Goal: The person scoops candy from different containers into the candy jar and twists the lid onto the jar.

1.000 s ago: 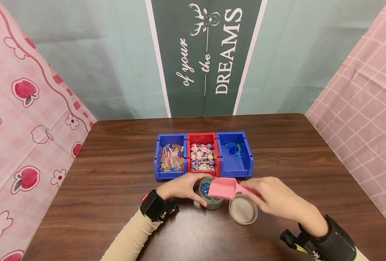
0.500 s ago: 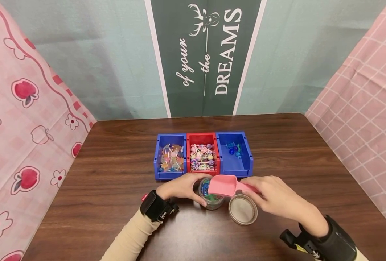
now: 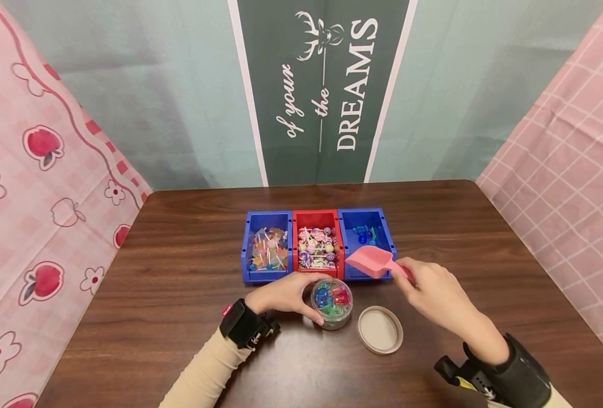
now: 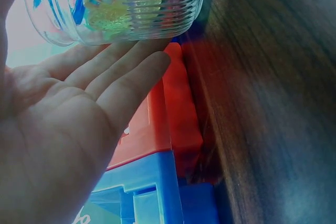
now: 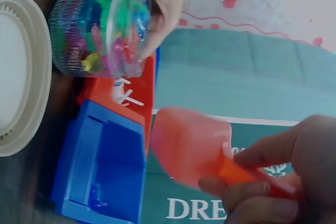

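Note:
My left hand [image 3: 283, 294] holds a clear ribbed jar [image 3: 333, 309] on the table, thumb on the near side and fingers at the far side. Colourful translucent pieces, blue, green and red, fill it. My right hand [image 3: 436, 292] grips a pink scoop [image 3: 372, 262] by its handle, raised over the front of the right-hand blue bin [image 3: 362, 214]. The scoop's bowl looks empty in the head view. A few blue and green pieces [image 3: 365, 233] lie inside that bin. The jar's round lid [image 3: 380, 330] lies on the table right of the jar.
A red bin [image 3: 315, 216] of small lollipop-like pieces stands in the middle of the row, directly behind the jar. To its left is another blue bin [image 3: 268, 220] holding pale pieces with white sticks. Hanging cloths enclose the wooden table [image 3: 189, 238].
My right hand has moved the scoop from over the jar away and to the right, to the right-hand blue bin's front. The jar's top now shows. My left hand stays on the jar.

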{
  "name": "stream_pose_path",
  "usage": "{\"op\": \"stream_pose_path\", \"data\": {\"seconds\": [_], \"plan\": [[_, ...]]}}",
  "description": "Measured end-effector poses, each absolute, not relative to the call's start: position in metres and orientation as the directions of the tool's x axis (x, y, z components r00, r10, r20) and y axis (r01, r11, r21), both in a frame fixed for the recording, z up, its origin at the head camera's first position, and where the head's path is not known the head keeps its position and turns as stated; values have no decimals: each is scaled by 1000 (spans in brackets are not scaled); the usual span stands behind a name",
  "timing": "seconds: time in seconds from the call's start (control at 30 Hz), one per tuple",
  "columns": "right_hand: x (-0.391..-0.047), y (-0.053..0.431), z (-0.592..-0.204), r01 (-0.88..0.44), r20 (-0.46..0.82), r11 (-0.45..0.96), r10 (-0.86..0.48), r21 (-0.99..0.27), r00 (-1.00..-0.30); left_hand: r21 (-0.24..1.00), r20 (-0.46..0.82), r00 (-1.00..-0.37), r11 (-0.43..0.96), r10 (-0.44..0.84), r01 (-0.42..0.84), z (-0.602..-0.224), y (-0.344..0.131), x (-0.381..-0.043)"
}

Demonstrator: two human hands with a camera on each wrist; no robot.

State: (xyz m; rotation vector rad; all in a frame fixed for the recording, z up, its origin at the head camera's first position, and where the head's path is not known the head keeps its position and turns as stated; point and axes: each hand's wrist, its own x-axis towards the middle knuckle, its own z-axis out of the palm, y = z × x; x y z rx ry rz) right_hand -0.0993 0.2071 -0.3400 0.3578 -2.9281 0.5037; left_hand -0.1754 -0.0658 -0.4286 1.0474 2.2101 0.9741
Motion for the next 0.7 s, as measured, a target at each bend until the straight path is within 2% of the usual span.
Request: {"op": "stream_pose_path", "data": {"seconds": [0.27, 0.7], "plan": [[-119, 203, -359, -136, 116, 925, -101, -354, -988, 778, -129, -579, 444, 805, 444, -430, -65, -175], [-151, 191, -381, 8, -24, 940, 0, -341, -1000, 769, -137, -586, 459, 799, 446, -432, -65, -175]]}}
